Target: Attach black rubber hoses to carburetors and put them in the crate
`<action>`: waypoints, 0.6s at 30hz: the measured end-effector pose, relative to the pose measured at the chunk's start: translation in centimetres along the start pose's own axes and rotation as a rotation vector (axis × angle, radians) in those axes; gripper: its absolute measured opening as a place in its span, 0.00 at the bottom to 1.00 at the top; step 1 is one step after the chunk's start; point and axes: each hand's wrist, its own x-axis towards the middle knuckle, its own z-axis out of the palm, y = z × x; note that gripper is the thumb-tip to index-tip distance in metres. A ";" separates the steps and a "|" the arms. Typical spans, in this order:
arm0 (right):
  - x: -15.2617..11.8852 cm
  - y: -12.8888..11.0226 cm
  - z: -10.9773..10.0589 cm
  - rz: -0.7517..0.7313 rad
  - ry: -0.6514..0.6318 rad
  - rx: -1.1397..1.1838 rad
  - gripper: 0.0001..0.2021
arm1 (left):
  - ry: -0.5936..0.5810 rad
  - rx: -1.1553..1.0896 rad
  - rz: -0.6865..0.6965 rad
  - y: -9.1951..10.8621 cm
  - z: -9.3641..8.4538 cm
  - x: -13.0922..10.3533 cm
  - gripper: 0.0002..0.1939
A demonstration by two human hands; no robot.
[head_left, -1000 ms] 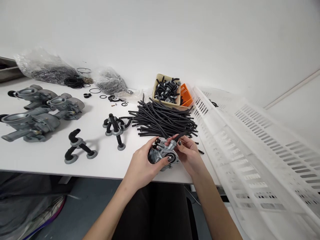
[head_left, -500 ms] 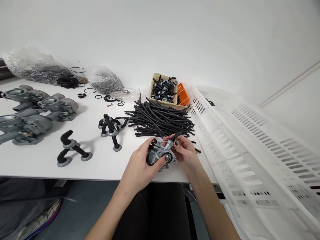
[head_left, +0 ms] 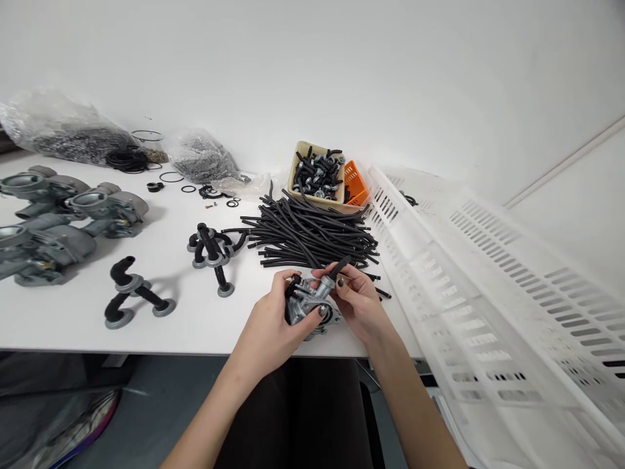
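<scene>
My left hand [head_left: 268, 326] is wrapped round a small grey metal carburetor [head_left: 306, 305], its thumb lying across the round opening on the near side. On the carburetor's upward-tilted neck sits a grey ring-shaped cap [head_left: 327, 283] with a black rubber elbow [head_left: 340, 266] rising from it. The fingers of my right hand [head_left: 365, 305] are closed around this cap from the right; part of it is hidden by them. Just behind my hands lies a pile of black rubber hoses [head_left: 312, 231]. To the left stand black rubber elbows with grey caps [head_left: 139, 286], and another such cluster [head_left: 212, 251].
Several carburetors [head_left: 53, 251] stand at the table's left. Bagged parts [head_left: 198, 156] and black O-rings [head_left: 188, 189] lie toward the wall. A cream bin [head_left: 296, 170] of capped elbows and an orange basket [head_left: 356, 182] are at the back. White perforated crates [head_left: 439, 273] flank the right side.
Both hands keep their hold on the carburetor and its cap, which now appear slightly further left and a little more tilted. The whole view has shifted slightly.
</scene>
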 end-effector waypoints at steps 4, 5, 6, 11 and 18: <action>0.0 0.0 0.0 0.031 0.003 -0.001 0.13 | -0.004 -0.007 0.007 -0.1 0.0 0.0 0.24; -0.1 0.0 0.0 0.036 0.011 0.003 0.13 | -0.001 -0.007 0.010 -0.1 0.0 0.0 0.24; -0.1 0.0 0.0 0.040 0.020 0.006 0.14 | 0.001 -0.006 0.011 -0.1 0.0 0.0 0.24; -0.1 0.0 0.0 0.037 0.056 0.008 0.13 | -0.001 -0.004 -0.002 0.0 -0.1 0.0 0.25; 0.0 0.0 0.2 -0.011 0.062 -0.050 0.13 | 0.010 0.008 -0.001 -0.1 0.0 0.0 0.26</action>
